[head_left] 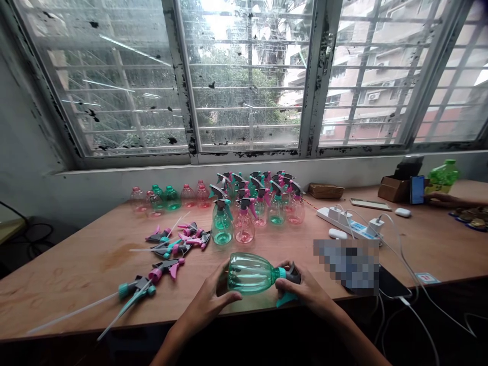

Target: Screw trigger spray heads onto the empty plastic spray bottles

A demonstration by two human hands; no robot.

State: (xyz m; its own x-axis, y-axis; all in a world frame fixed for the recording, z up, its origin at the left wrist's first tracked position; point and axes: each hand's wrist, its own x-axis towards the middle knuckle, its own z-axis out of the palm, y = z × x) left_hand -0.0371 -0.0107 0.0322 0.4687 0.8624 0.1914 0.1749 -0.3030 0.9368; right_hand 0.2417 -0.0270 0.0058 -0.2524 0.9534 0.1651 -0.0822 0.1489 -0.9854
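Observation:
A see-through green spray bottle (251,273) lies sideways between my two hands over the table's front edge. My left hand (217,292) is curled round its base, with the thumb below and the fingers partly hidden behind it. At the neck, my right hand (299,287) grips the teal collar and grey spray head (293,274); the teal trigger points down. Loose pink-and-grey and teal-and-grey spray heads (168,269) with white tubes lie to the left. Behind the held bottle stand several green and pink spray bottles (244,223) with heads fitted.
Headless pink and green bottles (172,198) stand at the back left. On the right are a power strip (351,226) with cables, a black phone (394,281), a blurred patch, a cardboard box (394,188) and another person's hand (438,199). Windows line the wall behind.

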